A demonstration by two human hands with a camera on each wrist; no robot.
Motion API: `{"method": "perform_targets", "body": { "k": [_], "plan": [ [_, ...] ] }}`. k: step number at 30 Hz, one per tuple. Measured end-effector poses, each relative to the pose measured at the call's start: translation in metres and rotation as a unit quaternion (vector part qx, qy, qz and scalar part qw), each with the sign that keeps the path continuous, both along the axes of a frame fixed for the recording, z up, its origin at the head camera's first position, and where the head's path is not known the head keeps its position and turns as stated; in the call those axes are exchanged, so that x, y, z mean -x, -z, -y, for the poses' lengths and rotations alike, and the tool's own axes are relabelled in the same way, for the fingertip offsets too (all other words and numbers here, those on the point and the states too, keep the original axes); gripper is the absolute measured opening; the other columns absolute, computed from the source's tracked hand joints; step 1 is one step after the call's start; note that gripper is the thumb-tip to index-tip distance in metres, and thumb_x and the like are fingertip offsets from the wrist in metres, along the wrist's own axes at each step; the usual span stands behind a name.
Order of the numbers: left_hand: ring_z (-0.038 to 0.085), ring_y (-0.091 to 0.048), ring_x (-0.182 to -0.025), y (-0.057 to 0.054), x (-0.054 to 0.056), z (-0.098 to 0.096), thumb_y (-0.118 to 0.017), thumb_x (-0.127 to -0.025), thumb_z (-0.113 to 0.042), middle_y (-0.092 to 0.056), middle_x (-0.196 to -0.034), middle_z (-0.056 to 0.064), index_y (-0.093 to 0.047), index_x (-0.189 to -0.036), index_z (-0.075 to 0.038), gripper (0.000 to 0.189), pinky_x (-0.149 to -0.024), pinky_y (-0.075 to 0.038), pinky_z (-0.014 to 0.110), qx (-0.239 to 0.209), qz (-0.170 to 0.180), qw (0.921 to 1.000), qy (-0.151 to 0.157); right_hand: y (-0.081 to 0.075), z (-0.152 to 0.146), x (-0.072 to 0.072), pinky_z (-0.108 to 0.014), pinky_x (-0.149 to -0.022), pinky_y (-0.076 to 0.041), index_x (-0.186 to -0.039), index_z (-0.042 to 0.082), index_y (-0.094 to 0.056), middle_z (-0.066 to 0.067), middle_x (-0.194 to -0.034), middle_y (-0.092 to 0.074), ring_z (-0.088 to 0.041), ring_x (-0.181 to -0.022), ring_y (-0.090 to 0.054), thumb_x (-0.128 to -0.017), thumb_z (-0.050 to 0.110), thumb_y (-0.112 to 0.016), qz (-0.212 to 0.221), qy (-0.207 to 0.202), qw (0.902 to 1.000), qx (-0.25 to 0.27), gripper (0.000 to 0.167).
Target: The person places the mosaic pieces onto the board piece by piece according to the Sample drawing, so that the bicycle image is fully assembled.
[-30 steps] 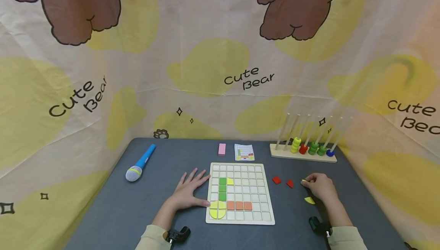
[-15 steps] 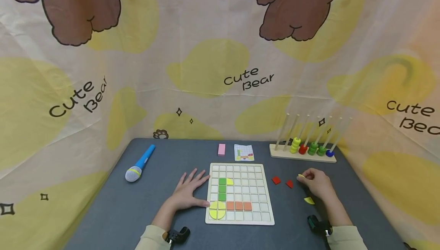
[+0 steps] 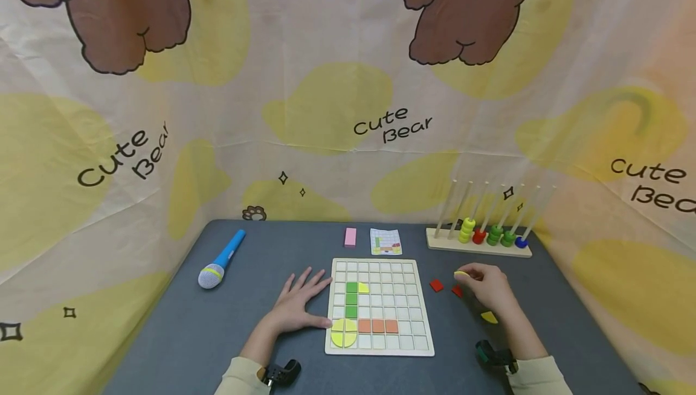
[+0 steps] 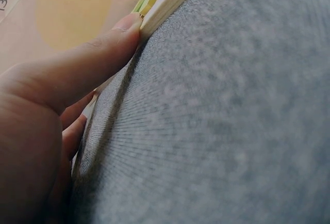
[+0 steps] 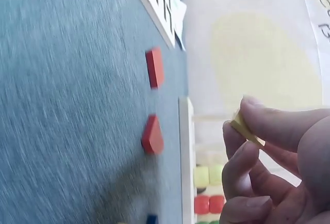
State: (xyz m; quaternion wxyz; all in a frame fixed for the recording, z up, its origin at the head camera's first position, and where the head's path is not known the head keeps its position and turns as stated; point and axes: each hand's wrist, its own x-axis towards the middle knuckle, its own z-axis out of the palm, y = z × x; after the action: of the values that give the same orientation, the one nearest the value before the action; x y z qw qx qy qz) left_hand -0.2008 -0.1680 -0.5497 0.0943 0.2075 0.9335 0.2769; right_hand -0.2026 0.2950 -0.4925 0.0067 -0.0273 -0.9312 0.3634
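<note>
My left hand (image 3: 296, 305) lies spread on the table with its thumb and fingertips touching the left edge of the white grid board (image 3: 405, 298). Between thumb and fingers, my right hand (image 3: 489, 285) pinches a small yellow piece (image 5: 242, 126), raised above the table right of the board. Two red pieces, a nearer-the-board one (image 3: 437, 285) and another (image 3: 457, 291) partly behind the hand, lie below it. A yellow quarter-round piece (image 3: 489, 317) rests by the right wrist. On the board sit green squares (image 3: 351, 299), orange squares (image 3: 378, 326), a yellow piece (image 3: 363, 287) and a yellow circle of quarters (image 3: 344, 339).
Behind the board lie a pink block (image 3: 350, 237) and a printed pattern card (image 3: 385, 241). A peg rack with coloured beads (image 3: 478, 244) stands at the back right. A blue toy microphone (image 3: 222, 260) lies at the left. Printed cloth hangs behind the table.
My right hand has moved left toward the board with the yellow piece, and now partly covers one red piece. The left hand stays in place on the board's edge.
</note>
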Motion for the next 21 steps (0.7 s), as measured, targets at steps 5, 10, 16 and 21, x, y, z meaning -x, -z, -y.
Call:
{"method": "perform_targets", "body": {
  "k": [5,10,16,21],
  "plan": [
    [0.032,-0.006,-0.158,0.002,0.001,0.000,-0.074,-0.073,-0.072,-0.024,-0.168,-0.003,-0.036,-0.158,-0.033,0.101,-0.122,0.004,0.063,-0.005,-0.002,1.0000,0.000,0.005,0.015,0.001,-0.030,-0.061,-0.049,-0.111,0.007,-0.076,-0.005,-0.089,-0.070,-0.019,-0.076,-0.057,-0.096,0.025,-0.071,0.000,-0.022,0.9998,0.005,0.024],
    [0.032,-0.005,-0.158,0.002,0.001,0.000,-0.074,-0.073,-0.072,-0.024,-0.168,-0.002,-0.036,-0.158,-0.033,0.101,-0.122,0.004,0.063,-0.009,-0.001,1.0000,0.002,0.009,0.028,0.002,-0.029,-0.060,-0.050,-0.113,0.006,-0.074,-0.005,-0.087,-0.068,-0.018,-0.072,-0.057,-0.094,0.024,-0.073,0.006,-0.019,0.9996,0.021,0.026],
    [0.032,-0.006,-0.158,0.002,0.000,0.000,-0.075,-0.073,-0.072,-0.025,-0.168,-0.002,-0.036,-0.158,-0.032,0.102,-0.122,0.004,0.064,-0.008,-0.001,1.0000,0.000,0.010,0.043,0.000,-0.028,-0.057,-0.049,-0.105,0.006,-0.071,-0.005,-0.083,-0.065,-0.018,-0.068,-0.056,-0.090,0.022,-0.077,0.007,-0.018,0.9994,0.029,0.023],
    [0.032,-0.005,-0.158,0.002,0.000,0.000,-0.075,-0.072,-0.072,-0.024,-0.168,-0.002,-0.036,-0.158,-0.032,0.102,-0.122,0.004,0.063,-0.008,0.000,1.0000,-0.002,0.009,0.053,-0.004,-0.026,-0.057,-0.045,-0.102,0.010,-0.072,-0.003,-0.081,-0.062,-0.018,-0.071,-0.053,-0.089,0.023,-0.078,0.019,-0.023,0.9993,0.024,0.019]
  ]
}}
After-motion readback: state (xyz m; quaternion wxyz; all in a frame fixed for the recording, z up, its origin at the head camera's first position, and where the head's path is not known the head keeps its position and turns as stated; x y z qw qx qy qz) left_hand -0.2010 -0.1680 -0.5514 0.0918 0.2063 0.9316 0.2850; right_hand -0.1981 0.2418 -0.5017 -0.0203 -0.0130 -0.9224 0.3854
